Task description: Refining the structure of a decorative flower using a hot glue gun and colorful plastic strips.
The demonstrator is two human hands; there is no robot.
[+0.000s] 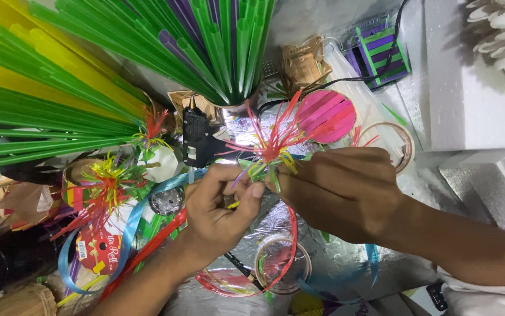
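A straw flower (270,146) with splayed red, yellow and green strips sits pinched between both hands over the foil-covered table (334,263). The left hand (220,202) grips its lower petals with fingertips; the right hand (340,190) clamps around its stem. Two similar flowers (106,184) already lie finished to the left, beside a black glue gun (197,137) and a can of uncut straws (223,41), so more seem left.

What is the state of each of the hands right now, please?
Left hand: closed, pinching the straw flower at its base.
Right hand: closed on the same straw flower from the other side.
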